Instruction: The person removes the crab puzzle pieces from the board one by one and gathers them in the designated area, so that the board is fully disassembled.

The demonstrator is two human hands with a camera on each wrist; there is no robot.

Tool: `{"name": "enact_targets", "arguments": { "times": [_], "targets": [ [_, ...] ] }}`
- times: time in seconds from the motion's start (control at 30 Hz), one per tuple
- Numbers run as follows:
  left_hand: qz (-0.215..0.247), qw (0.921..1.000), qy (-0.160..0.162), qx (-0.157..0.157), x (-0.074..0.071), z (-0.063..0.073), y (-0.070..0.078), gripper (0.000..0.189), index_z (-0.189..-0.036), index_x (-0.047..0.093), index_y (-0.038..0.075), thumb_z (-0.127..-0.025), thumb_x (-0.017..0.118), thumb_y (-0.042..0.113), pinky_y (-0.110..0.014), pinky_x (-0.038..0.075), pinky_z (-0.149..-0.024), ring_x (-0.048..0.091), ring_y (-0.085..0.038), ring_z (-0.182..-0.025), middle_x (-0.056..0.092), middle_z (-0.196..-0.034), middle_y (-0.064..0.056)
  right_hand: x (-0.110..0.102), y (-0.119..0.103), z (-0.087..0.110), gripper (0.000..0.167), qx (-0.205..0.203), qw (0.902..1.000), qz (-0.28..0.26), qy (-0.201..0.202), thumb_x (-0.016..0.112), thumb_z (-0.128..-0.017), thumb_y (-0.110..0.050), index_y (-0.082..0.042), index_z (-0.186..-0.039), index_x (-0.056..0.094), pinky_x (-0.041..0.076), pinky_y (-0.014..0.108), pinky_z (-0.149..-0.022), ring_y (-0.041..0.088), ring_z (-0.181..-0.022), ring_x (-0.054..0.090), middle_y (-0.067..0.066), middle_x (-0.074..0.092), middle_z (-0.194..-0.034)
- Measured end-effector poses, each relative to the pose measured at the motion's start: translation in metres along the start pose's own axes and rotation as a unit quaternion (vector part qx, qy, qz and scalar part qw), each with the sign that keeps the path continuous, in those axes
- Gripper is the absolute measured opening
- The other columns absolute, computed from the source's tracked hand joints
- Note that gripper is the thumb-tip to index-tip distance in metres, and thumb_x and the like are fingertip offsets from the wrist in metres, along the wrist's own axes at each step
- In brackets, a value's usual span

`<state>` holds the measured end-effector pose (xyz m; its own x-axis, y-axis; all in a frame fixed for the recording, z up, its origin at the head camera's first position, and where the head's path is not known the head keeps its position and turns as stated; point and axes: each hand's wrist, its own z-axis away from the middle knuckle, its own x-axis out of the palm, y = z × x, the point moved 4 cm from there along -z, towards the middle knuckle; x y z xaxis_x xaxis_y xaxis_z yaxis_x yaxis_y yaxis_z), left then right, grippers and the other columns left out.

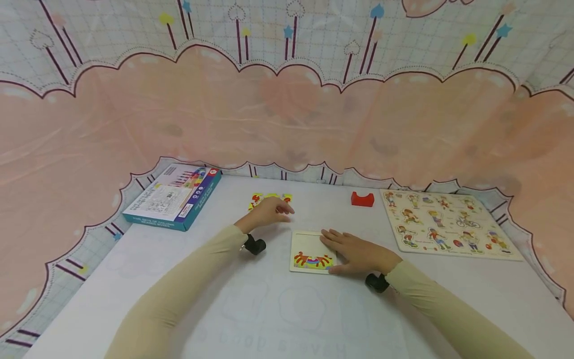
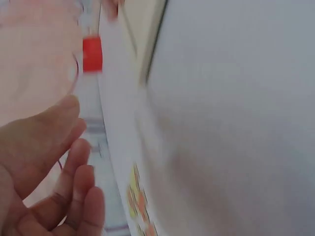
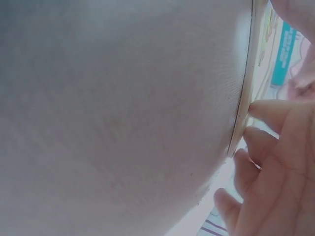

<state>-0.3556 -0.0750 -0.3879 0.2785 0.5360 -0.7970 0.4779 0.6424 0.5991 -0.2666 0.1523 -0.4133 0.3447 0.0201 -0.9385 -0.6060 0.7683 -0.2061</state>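
Note:
A small square wooden puzzle tray [image 1: 312, 239] lies on the table, with colourful puzzle pieces [image 1: 313, 260] bearing a rainbow filling its near part. On its right side rests my right hand [image 1: 358, 253], fingers extended over the border and thumb by the near right corner. Fingertips [image 3: 258, 109] meet the tray's edge in the right wrist view. My left hand [image 1: 267, 213], loosely bent and holding nothing, hovers beyond the tray's far left corner. Just behind it are more bright puzzle pieces [image 1: 256, 198], partly hidden by that hand.
A flat teal-edged box [image 1: 157, 202] lies at the back left. At the back stands a red notched block [image 1: 362, 199]. A large wooden puzzle board [image 1: 448, 224] with children's figures lies on the right. Patterned cloth [image 1: 287, 119] hangs behind the table.

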Motion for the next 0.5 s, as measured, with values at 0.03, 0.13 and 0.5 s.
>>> {"name": "enact_targets", "arguments": {
  "times": [0.03, 0.13, 0.5],
  "targets": [
    [0.000, 0.9998, -0.016, 0.010, 0.004, 0.005, 0.006, 0.022, -0.103, 0.071, 0.004, -0.084, 0.070, 0.013, -0.028, 0.047, -0.080, 0.058, -0.019, -0.090, 0.070, -0.102, -0.010, 0.000, 0.000, 0.000, 0.085, -0.004, 1.0000, 0.005, 0.003, 0.055, -0.084, -0.060, -0.020, -0.151, 0.020, 0.019, 0.044, -0.117, 0.022, -0.147, 0.012, -0.001, 0.014, -0.159],
    [0.008, 0.9979, -0.063, 0.016, 0.016, 0.019, 0.020, 0.022, -0.106, 0.070, 0.007, -0.085, 0.069, 0.015, -0.025, 0.047, -0.080, 0.057, -0.016, -0.092, 0.068, -0.103, -0.007, -0.003, 0.003, 0.000, 0.081, -0.013, 0.9989, 0.041, 0.019, 0.052, -0.087, -0.059, -0.020, -0.151, 0.019, 0.019, 0.044, -0.117, 0.022, -0.147, 0.013, 0.000, 0.015, -0.159],
    [0.009, 0.9914, -0.128, 0.026, 0.041, 0.035, 0.035, 0.021, -0.097, 0.071, 0.012, -0.077, 0.077, 0.015, -0.020, 0.045, -0.078, 0.054, -0.006, -0.084, 0.068, -0.094, 0.001, -0.019, 0.014, -0.009, 0.063, -0.106, 0.9746, 0.177, 0.088, 0.043, -0.097, -0.044, -0.017, -0.150, 0.023, 0.019, 0.046, -0.117, 0.023, -0.146, 0.018, 0.000, 0.020, -0.158]
  ]
}}
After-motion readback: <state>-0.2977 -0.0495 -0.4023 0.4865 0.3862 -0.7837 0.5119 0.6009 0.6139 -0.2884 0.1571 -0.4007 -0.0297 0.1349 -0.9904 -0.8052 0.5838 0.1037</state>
